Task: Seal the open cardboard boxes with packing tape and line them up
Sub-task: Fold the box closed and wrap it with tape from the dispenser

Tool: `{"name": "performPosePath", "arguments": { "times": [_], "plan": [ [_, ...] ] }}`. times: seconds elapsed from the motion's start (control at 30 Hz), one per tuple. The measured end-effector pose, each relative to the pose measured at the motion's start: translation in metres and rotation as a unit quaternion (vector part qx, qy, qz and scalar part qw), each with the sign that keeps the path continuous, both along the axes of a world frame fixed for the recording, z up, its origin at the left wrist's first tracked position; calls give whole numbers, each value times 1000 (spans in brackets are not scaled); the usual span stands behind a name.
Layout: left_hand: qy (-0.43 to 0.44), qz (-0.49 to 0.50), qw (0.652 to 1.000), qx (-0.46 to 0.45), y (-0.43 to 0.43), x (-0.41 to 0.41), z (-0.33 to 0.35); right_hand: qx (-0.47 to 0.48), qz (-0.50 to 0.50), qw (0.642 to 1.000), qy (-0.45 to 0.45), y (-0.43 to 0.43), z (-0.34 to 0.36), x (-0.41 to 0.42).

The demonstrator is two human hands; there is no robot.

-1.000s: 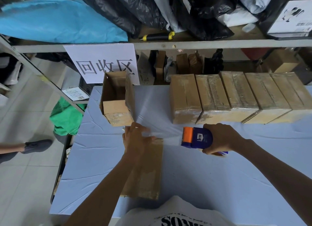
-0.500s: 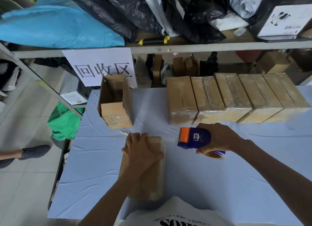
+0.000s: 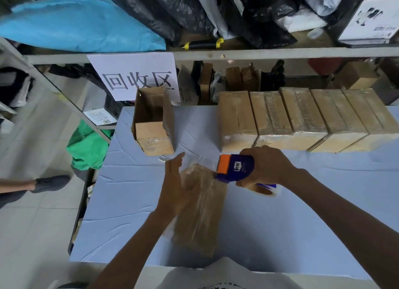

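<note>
A closed cardboard box lies lengthwise on the blue table in front of me, its top shiny with tape. My left hand lies along the box's left side with the fingers straight. My right hand grips a blue tape dispenser with an orange front, its front edge at the box's far right corner. An open cardboard box stands at the far left of the table. Several taped boxes stand side by side in a row along the far edge.
A metal shelf behind the table holds black bags, a blue bag, a white sign and small cartons. Green cloth lies on the floor at the left. Another person's foot shows at the left edge.
My left hand lifted from pressing the box's far end and now lies open along its left side. The dispenser moved down against the box's far right corner.
</note>
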State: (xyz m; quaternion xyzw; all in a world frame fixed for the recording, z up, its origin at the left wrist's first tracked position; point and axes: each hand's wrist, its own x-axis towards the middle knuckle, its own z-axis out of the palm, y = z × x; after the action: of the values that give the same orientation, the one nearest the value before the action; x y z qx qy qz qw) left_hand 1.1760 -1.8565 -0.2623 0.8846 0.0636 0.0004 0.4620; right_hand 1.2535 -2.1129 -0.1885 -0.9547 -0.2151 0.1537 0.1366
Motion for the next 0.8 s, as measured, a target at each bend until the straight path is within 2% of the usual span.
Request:
{"name": "performPosePath", "arguments": {
  "times": [0.07, 0.3, 0.57, 0.8],
  "plan": [
    [-17, -13, 997, 74, -6, -1, 6, 5, 7, 1000, -16, 13, 1, 1],
    [57, 21, 960, 272, -19, 0, 6, 1, 25, 999, -38, 54, 4, 5],
    [78, 33, 961, 263, -5, 1, -1, 35, -13, 999, 30, 23, 2, -11],
    [72, 29, 969, 235, -5, 1, -1, -9, -35, 998, 42, -7, 4, -25]
  ]
}}
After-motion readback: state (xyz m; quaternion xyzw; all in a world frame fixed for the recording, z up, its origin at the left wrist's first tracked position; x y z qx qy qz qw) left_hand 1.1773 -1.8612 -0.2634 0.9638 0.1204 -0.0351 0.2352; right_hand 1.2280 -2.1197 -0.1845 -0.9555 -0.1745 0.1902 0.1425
